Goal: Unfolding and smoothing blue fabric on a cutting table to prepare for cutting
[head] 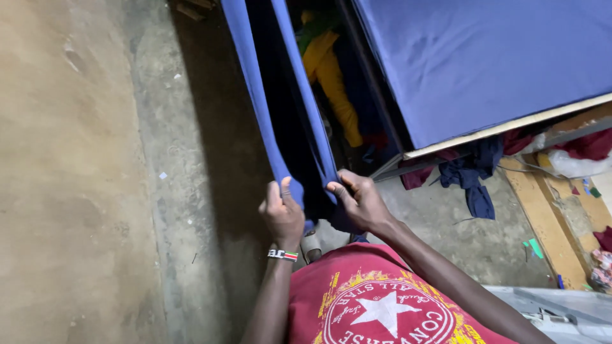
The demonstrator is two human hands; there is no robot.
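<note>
A long piece of blue cloth (255, 95) hangs down from above in two stretched edges with a dark gap between them. My left hand (282, 213) pinches the left edge near its lower end, a striped band on that wrist. My right hand (360, 200) grips the right edge (306, 95) at about the same height, a little to the right. Both hands are held in front of my red printed shirt (376, 306).
A table covered in blue fabric (484, 64) fills the upper right, with a pale wooden edge (510, 124). Yellow cloth (331, 76), dark blue and maroon scraps (472, 175) lie under it. A wooden plank (548, 223) lies on the concrete floor (95, 191).
</note>
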